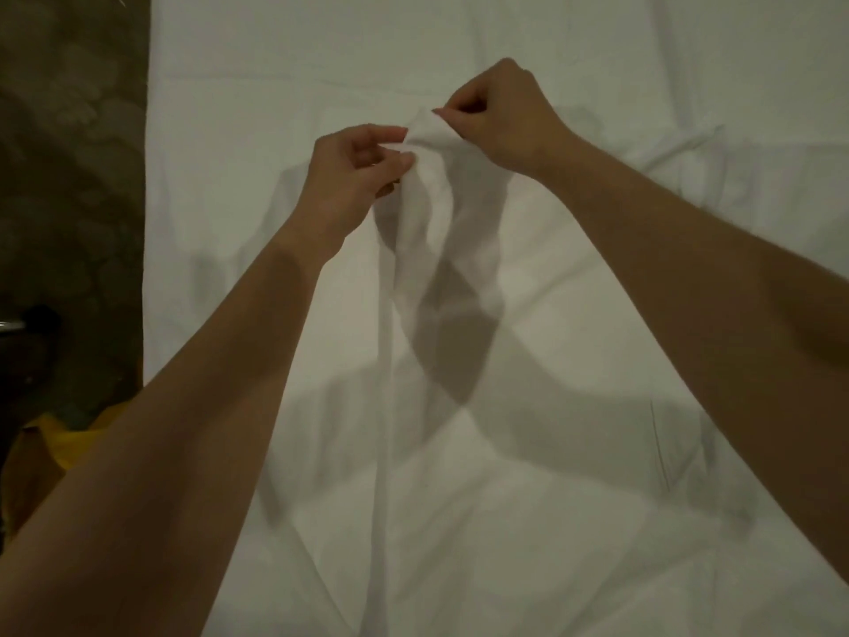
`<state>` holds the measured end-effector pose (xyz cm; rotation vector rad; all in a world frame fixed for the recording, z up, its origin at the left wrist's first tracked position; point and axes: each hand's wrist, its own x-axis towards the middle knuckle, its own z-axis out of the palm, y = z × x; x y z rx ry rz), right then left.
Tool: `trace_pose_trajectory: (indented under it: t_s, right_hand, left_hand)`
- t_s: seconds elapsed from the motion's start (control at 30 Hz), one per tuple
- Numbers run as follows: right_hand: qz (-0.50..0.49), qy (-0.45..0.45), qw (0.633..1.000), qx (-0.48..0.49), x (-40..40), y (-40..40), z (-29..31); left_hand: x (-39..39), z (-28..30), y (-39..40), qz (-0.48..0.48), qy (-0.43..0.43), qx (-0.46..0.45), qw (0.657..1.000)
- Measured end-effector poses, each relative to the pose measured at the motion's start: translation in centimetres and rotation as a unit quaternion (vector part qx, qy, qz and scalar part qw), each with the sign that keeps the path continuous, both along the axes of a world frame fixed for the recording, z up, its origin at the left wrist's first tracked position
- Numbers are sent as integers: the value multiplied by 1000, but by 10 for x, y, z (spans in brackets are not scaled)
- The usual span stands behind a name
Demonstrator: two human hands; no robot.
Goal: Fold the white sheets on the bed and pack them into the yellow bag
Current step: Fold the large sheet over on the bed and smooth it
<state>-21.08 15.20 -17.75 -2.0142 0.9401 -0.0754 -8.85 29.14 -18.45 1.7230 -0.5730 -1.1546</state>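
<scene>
With my left hand [356, 170] and right hand [498, 117] each pinching the white sheet [425, 177] up over the bed [275, 48], I should match the corners and pull it flat.

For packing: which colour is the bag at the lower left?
Yellow bag, seen in the head view.

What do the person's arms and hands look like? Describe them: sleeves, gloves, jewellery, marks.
Both forearms are bare as far as the frame shows: no sleeves or cuffs in view. The left hand and right hand wear no gloves. No watch or bracelet shows at either wrist. Rings cannot be ruled out: the fingers are partly hidden and blurred. No tattoos or markings are visible in the dim light.
</scene>
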Motion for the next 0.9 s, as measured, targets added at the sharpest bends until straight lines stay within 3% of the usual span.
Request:
trace_pose_trajectory:
  t_s: [0.13,0.23,0.33,0.43,0.5,0.53,0.63,0.8,0.9]
  right_hand:
    - [-32,17,999,-4,-15,-7,-3]
    - [27,55,998,8,-30,-11,5]
    - [92,158,983,-31,-44,-20,13]
    - [115,148,981,-53,-52,-26,18]
    - [96,110,988,-58,-55,-29,21]
    - [78,101,990,-59,-57,-31,19]
    - [48,142,987,-61,-70,-42,5]
    - [5,166,983,-77,-90,-50,-10]
    - [-34,158,984,-78,-94,-49,-11]
  left_hand:
    - [5,-3,-2,-30,-74,43,996]
    - [3,12,-19,-150,-202,19,968]
    - [2,22,-51,-349,-357,78,863]
    - [4,25,-79,-478,-382,199,765]
    - [12,29,-88,-503,-389,258,727]
    - [18,30,-90,-500,-389,272,724]
    - [35,29,-92,-474,-359,278,755]
    - [41,23,-85,-339,-201,229,890]
    - [46,6,-64,-237,-156,210,936]
